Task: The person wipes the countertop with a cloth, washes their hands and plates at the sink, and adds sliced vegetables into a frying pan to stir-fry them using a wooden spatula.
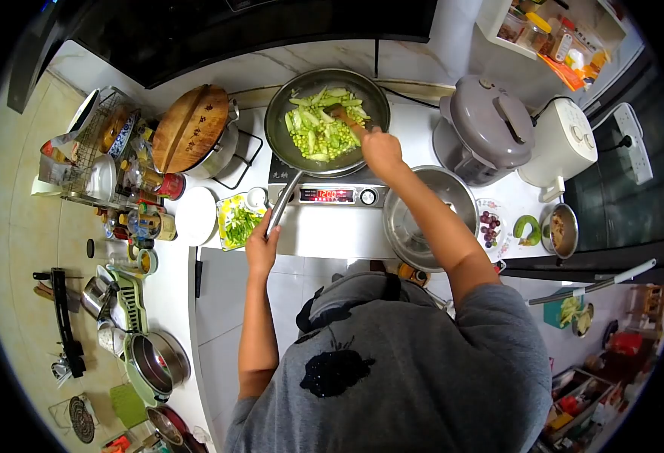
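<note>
My left hand is wrapped round the long metal handle of a frying pan. Inside the pan lie green peas and sliced pale-green vegetable pieces. My right hand reaches over the pan's right rim, closed on a wooden spatula whose blade is among the vegetables. Under the pan is an induction cooker with a lit red display. A yellow-edged dish of chopped greens stands just left of my left hand. Below my right forearm sits a large steel bowl.
Left of the pan stands a pot with a wooden lid, near a rack and jars. On the right are a grey pressure cooker, a white appliance, a plate with grapes and a small metal bowl.
</note>
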`<action>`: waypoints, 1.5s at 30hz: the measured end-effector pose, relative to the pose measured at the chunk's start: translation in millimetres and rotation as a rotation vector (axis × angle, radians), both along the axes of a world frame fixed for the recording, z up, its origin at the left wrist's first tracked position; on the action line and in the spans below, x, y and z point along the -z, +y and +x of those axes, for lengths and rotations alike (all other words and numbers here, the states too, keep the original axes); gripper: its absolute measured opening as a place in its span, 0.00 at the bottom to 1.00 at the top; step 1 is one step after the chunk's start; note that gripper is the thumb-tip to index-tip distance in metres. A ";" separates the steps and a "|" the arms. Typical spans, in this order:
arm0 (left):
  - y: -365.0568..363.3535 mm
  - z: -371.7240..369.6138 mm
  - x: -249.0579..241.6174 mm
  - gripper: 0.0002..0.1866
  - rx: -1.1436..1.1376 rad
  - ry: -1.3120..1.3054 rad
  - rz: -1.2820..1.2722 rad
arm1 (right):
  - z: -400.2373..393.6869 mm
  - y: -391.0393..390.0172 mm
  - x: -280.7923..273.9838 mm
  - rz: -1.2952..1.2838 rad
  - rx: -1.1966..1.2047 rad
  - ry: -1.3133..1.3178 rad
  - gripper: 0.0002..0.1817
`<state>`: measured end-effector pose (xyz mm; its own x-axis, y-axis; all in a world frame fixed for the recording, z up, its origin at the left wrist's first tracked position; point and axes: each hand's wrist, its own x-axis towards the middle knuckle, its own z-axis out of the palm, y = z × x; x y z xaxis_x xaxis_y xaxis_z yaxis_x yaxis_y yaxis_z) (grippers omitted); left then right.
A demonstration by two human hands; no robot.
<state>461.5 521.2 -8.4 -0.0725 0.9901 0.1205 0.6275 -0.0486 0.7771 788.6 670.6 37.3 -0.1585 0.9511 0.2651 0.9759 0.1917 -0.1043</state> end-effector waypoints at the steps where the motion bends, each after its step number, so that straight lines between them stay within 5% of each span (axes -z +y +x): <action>1: -0.1 0.2 -1.8 0.24 -0.005 0.004 -0.023 | -0.5 0.0 5.3 -0.024 -0.008 -0.027 0.24; 5: -0.4 0.0 -0.7 0.24 -0.010 0.019 -0.010 | 7.4 0.6 -3.8 0.059 -0.006 0.006 0.26; 8: -1.0 -0.2 -0.1 0.24 0.001 0.014 0.002 | 9.5 12.2 -12.2 0.144 0.066 0.056 0.11; 16: -0.6 5.5 -11.9 0.24 -0.012 0.034 -0.015 | -9.2 6.6 -25.6 -0.037 -0.015 0.037 0.15; 17: -1.2 6.8 -24.7 0.26 -0.032 0.005 -0.262 | -14.4 13.1 -26.0 -0.031 -0.008 0.061 0.16; 23: 2.3 -6.6 13.6 0.24 0.019 0.007 0.052 | -27.4 27.4 -14.9 -0.101 -0.109 0.093 0.15; 27: -0.9 -1.9 3.3 0.24 -0.010 0.057 0.018 | -16.5 15.1 -34.8 -0.170 -0.111 -0.040 0.13; 31: 0.6 -1.5 5.6 0.24 -0.006 0.035 0.006 | -19.8 32.0 -31.4 -0.044 -0.018 0.108 0.13; 33: 0.9 -2.3 2.0 0.24 -0.004 0.026 -0.015 | -28.3 57.6 3.8 -0.017 0.019 0.186 0.26; 38: 2.4 -7.2 13.1 0.24 0.014 0.002 -0.002 | -45.3 45.6 23.8 -0.159 -0.102 0.186 0.27; 40: 1.0 -4.8 9.0 0.24 0.018 0.038 0.038 | -39.2 17.3 -9.0 -0.202 -0.190 0.149 0.28; 45: -0.4 -1.2 -0.3 0.24 0.002 0.039 0.007 | 0.4 -1.1 -45.3 -0.174 -0.177 -0.049 0.13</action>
